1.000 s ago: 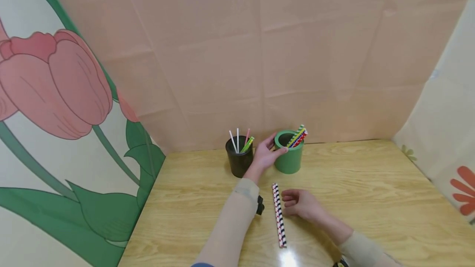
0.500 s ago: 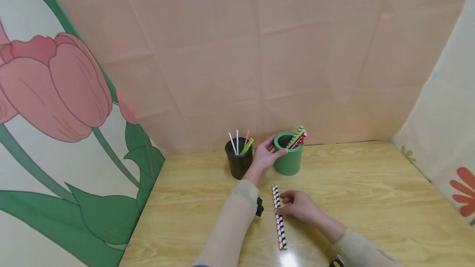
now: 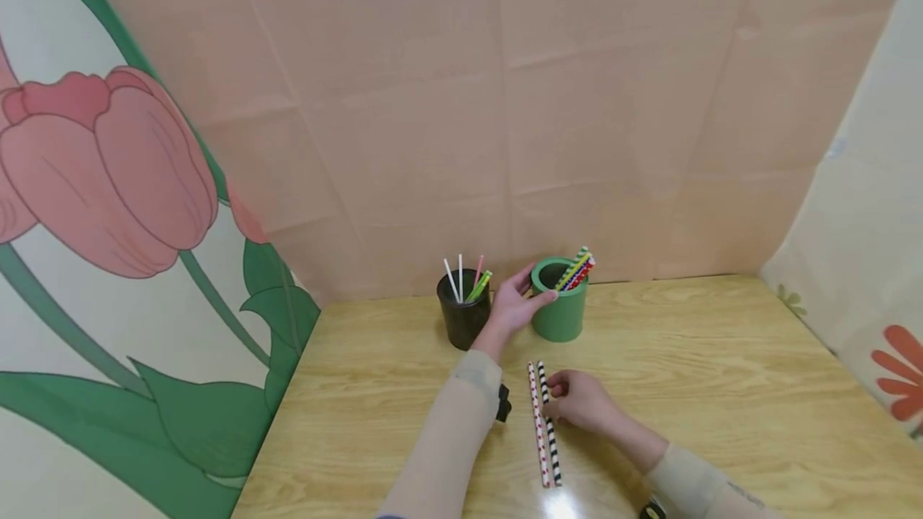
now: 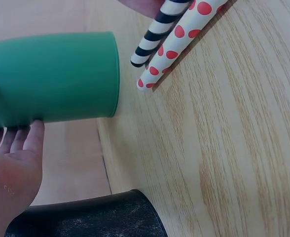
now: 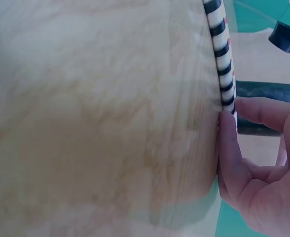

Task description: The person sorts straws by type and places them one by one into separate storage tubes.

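Note:
In the head view my left hand [image 3: 515, 307] holds the green cup [image 3: 558, 319] at its rim, thumb in front and fingers at its far left side. Patterned paper straws [image 3: 577, 269] lean inside that cup. Between the thumb and fingers of my right hand [image 3: 582, 401] is pinched a black-and-white striped paper straw [image 3: 554, 451], low over the table. Just left of it lies a white straw with red dots [image 3: 539, 439], a narrow gap between the two. The left wrist view shows the striped straw's end [image 4: 147, 44] beside the dotted straw [image 4: 172, 54].
Left of the green cup stands a black cup [image 3: 465, 323] with white, pink and green sticks in it, close to my left wrist. The wooden table [image 3: 721, 375] meets a pinkish cloth backdrop [image 3: 634, 142] behind the cups.
My right hand has moved onto the striped straw and pinched it. The striped straw has shifted slightly right, away from the dotted one. My left hand stays on the green cup.

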`<state>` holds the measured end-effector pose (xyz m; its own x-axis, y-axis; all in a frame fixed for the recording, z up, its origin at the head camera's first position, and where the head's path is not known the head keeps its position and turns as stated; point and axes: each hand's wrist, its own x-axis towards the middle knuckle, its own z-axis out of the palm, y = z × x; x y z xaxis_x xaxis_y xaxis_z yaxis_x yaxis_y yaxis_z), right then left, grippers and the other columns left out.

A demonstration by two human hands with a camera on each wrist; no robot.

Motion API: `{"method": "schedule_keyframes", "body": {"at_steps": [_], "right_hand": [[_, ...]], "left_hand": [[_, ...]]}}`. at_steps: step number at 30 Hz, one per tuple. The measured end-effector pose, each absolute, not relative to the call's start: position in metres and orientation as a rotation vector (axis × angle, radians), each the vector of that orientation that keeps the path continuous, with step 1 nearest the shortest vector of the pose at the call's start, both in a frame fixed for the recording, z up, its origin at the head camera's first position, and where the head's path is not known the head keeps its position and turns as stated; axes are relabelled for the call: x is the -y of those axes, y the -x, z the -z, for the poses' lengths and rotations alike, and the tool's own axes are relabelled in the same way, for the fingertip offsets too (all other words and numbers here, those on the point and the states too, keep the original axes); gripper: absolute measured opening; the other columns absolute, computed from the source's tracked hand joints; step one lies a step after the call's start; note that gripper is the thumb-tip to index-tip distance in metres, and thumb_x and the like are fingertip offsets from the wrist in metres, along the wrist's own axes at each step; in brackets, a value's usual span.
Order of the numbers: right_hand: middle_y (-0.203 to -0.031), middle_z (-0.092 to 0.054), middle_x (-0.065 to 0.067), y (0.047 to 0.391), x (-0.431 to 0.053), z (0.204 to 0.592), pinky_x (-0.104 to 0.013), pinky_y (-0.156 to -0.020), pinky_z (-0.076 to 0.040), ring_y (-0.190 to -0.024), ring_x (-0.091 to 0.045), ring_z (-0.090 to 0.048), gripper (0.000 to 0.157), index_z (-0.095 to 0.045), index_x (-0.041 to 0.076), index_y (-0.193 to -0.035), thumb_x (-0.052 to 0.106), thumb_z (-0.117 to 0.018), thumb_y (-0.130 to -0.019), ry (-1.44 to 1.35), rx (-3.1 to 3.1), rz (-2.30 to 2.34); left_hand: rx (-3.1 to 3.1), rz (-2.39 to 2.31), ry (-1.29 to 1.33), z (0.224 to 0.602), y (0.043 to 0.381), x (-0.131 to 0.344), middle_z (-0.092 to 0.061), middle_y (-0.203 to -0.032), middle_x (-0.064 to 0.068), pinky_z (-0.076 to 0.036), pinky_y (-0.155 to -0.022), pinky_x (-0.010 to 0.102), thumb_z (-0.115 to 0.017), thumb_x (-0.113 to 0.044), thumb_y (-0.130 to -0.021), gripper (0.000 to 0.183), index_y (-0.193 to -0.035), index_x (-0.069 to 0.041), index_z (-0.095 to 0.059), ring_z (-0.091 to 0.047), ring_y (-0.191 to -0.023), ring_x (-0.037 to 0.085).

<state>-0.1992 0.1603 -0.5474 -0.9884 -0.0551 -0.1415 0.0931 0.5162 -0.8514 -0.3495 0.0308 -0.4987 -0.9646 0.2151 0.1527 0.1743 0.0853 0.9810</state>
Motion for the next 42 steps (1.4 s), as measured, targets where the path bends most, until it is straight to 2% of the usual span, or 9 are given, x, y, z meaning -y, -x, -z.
{"method": "schedule_keyframes", "body": {"at_steps": [3, 9, 19, 25, 32, 42], "right_hand": [[-0.093, -0.062, -0.010, 0.199, -0.164, 0.548, -0.033, -0.056, -0.061, -0.063, -0.017, -0.063, 0.045, -0.069, -0.009, -0.113, -0.004, -0.082, -0.071, -0.019, -2.611, 1.465], [-0.094, -0.061, -0.011, 0.200, -0.173, 0.547, -0.031, -0.055, -0.061, -0.061, -0.018, -0.063, 0.052, -0.067, -0.010, -0.115, -0.002, -0.089, -0.068, -0.013, -2.634, 1.385], [-0.092, -0.062, -0.009, 0.200, -0.180, 0.549, -0.033, -0.055, -0.062, -0.062, -0.018, -0.063, 0.045, -0.069, -0.007, -0.109, -0.007, -0.083, -0.066, -0.019, -2.598, 1.416], [-0.095, -0.062, -0.010, 0.200, -0.184, 0.549, -0.035, -0.057, -0.063, -0.064, -0.019, -0.063, 0.044, -0.069, -0.008, -0.111, -0.006, -0.080, -0.068, -0.029, -2.541, 1.463], [-0.098, -0.062, -0.011, 0.200, -0.187, 0.546, -0.034, -0.058, -0.062, -0.065, -0.019, -0.063, 0.045, -0.068, -0.009, -0.115, -0.004, -0.078, -0.071, -0.028, -2.515, 1.477], [-0.097, -0.061, -0.011, 0.201, -0.185, 0.545, -0.035, -0.058, -0.063, -0.069, -0.020, -0.063, 0.045, -0.067, -0.009, -0.114, -0.005, -0.078, -0.071, -0.026, -2.528, 1.470]], "left_hand": [[-2.299, -2.055, -0.419, 0.499, 0.349, -0.030, -0.056, -0.156, 0.014, -0.043, -0.121, 0.043, -0.086, -0.012, -0.093, 0.077, -0.159, -0.003, -0.049, -0.053, -0.145, 0.033], [-2.322, -2.036, -0.402, 0.502, 0.348, -0.029, -0.057, -0.155, 0.013, -0.044, -0.120, 0.040, -0.087, -0.014, -0.093, 0.077, -0.159, -0.004, -0.050, -0.054, -0.144, 0.031], [-2.296, -2.056, -0.408, 0.502, 0.348, -0.030, -0.057, -0.155, 0.015, -0.043, -0.121, 0.043, -0.086, -0.011, -0.093, 0.077, -0.159, -0.001, -0.048, -0.053, -0.145, 0.033], [-2.311, -2.035, -0.380, 0.504, 0.350, -0.031, -0.058, -0.155, 0.012, -0.044, -0.120, 0.039, -0.087, -0.012, -0.092, 0.077, -0.159, -0.004, -0.050, -0.054, -0.144, 0.030], [-2.307, -2.043, -0.373, 0.504, 0.352, -0.031, -0.058, -0.155, 0.012, -0.043, -0.121, 0.043, -0.089, -0.016, -0.091, 0.079, -0.159, -0.004, -0.050, -0.055, -0.144, 0.030], [-2.325, -2.027, -0.364, 0.501, 0.352, -0.031, -0.058, -0.156, 0.010, -0.044, -0.120, 0.038, -0.089, -0.019, -0.091, 0.079, -0.159, -0.006, -0.051, -0.055, -0.144, 0.029]]}}
